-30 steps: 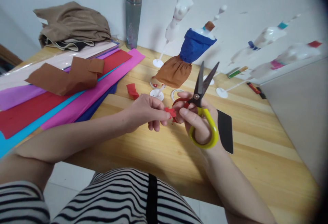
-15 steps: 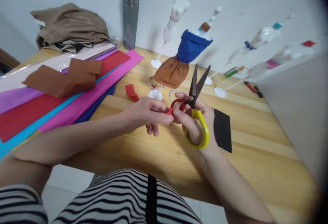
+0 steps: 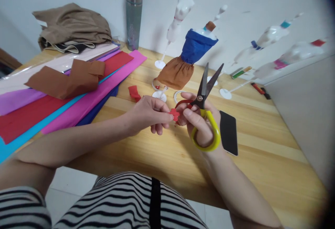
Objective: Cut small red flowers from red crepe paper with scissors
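Observation:
Between its thumb and forefinger, my left hand (image 3: 151, 115) pinches a small red paper flower (image 3: 174, 114) with notched edges. Scissors (image 3: 201, 100) with one yellow and one red handle hang on my right hand (image 3: 200, 124); their blades are spread and point up and away. The right fingertips are close beside the flower. Past the hands stands a small white mannequin (image 3: 209, 31) dressed in a blue paper top (image 3: 197, 46) and a gathered brown skirt (image 3: 176, 72). A red scrap (image 3: 134, 93) lies near its round base.
Coloured paper sheets (image 3: 86, 108) and a brown piece (image 3: 65, 80) cover the left side, with folded cloth (image 3: 73, 24) behind. A flask (image 3: 134, 16) and more mannequins (image 3: 272, 37) stand along the wall. A roll of tape (image 3: 179, 96) and a dark phone-like slab (image 3: 229, 133) lie near my right hand.
My right hand has drawn slightly away to the right with the scissors, its fingers coming off the red piece. The flower shape now shows more fully in my left fingertips.

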A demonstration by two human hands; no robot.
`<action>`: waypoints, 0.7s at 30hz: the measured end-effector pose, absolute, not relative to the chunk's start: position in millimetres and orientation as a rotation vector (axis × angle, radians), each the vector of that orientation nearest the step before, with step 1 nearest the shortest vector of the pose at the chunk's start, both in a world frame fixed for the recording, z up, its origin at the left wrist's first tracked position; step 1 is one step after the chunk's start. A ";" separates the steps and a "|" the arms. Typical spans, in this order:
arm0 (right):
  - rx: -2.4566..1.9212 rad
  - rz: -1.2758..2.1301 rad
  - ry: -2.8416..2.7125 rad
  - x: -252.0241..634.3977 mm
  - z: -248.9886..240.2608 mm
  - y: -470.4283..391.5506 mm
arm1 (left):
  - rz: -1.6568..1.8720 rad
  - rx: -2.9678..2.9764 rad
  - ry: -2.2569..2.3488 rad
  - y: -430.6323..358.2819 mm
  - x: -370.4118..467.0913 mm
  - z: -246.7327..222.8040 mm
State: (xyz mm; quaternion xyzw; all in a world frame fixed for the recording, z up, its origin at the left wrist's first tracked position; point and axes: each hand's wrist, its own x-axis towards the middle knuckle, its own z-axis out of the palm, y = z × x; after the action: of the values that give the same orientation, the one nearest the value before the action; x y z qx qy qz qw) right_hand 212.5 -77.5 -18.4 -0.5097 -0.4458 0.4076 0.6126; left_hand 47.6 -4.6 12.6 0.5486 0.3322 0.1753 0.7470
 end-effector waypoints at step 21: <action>-1.207 0.885 -0.988 202.3 -15.6 -78.9 | 0.463 1.029 0.643 -11.0 49.2 -0.6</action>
State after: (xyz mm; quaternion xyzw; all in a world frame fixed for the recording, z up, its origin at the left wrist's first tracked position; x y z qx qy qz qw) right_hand 202.3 -78.9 -15.6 -0.5259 -0.4303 0.3857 0.6241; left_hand 49.2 -11.0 -0.6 0.4791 0.2992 0.2154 0.7966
